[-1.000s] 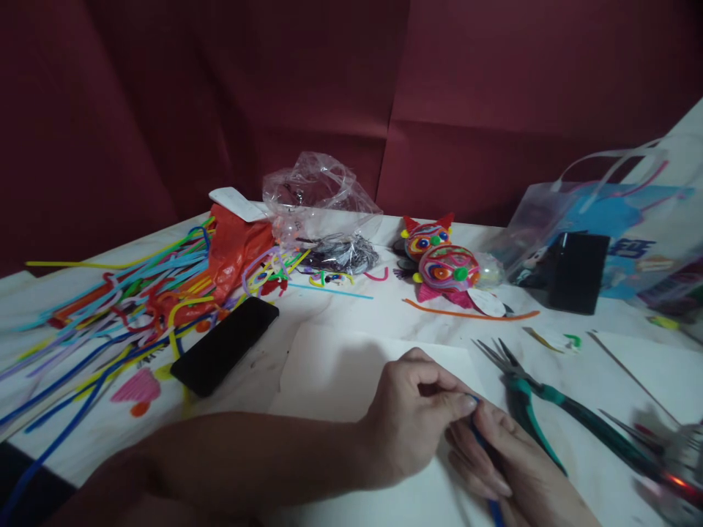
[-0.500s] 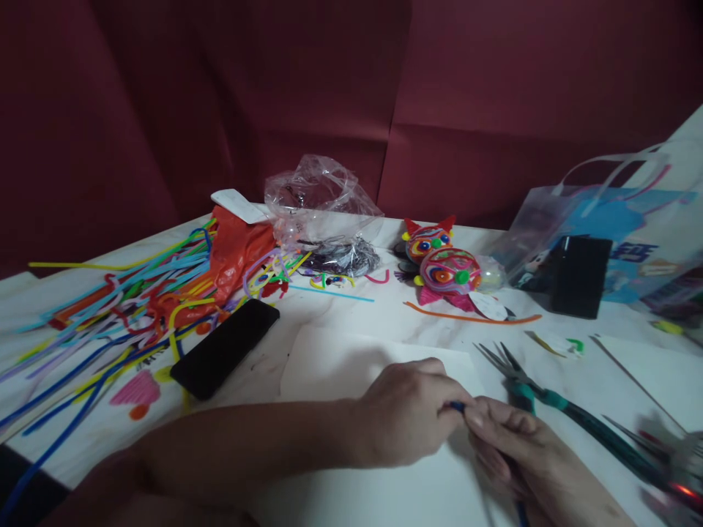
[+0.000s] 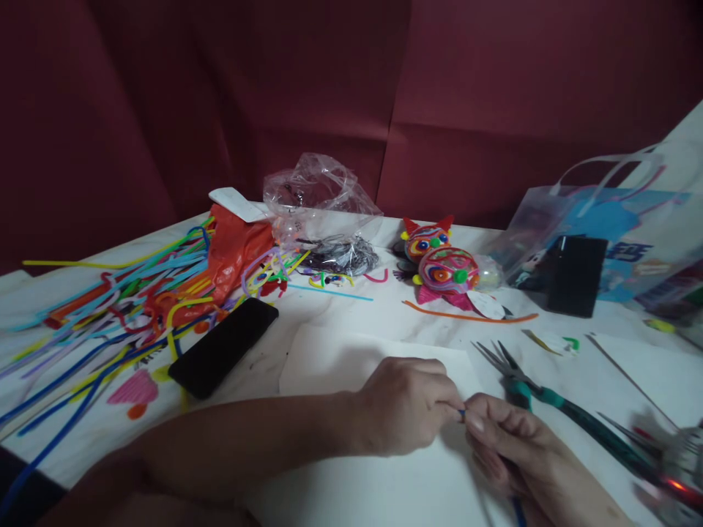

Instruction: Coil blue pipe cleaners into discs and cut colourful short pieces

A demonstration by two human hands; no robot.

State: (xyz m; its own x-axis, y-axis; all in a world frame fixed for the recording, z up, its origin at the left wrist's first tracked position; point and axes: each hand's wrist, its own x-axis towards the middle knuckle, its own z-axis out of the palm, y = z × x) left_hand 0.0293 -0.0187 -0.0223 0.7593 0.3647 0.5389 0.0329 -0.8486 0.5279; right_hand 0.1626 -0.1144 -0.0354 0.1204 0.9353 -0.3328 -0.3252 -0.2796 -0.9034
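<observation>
Left hand (image 3: 409,408) and right hand (image 3: 508,443) pinched on a blue craft stem (image 3: 518,511), a sliver visible between their fingertips, more below the right, white paper (image 3: 351,494) beneath.

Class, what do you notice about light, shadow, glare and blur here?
Head view: dim light, a soft shadow on the white paper sheet beyond the bare left hand; head view: glints on the crinkled clear plastic bag; head view: smeared detail around the small red glow, lower right; head view: too little thin blue strip shows to judge focus.
</observation>
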